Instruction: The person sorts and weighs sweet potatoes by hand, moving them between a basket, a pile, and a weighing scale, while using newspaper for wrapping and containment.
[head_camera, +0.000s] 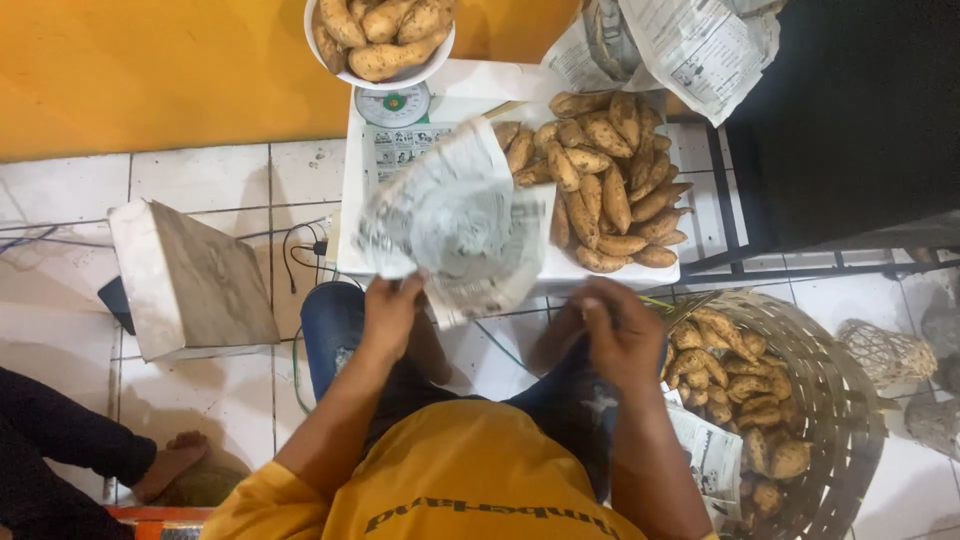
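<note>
A newspaper sheet (455, 225) is pinched by the left hand (388, 312); the right hand (622, 335) is curled, empty; sweet potatoes (610, 180) remain unwrapped.

The floor (210, 190) is made of white square tiles with dark lines between them. Behind it stands a bright orange wall (150, 70). A black cable (300, 250) curls over the tiles. A white block (190, 280) with a grey, dusty top sits on the floor at the left. A black metal frame (730, 200) stands at the right. The light is soft and even.
</note>
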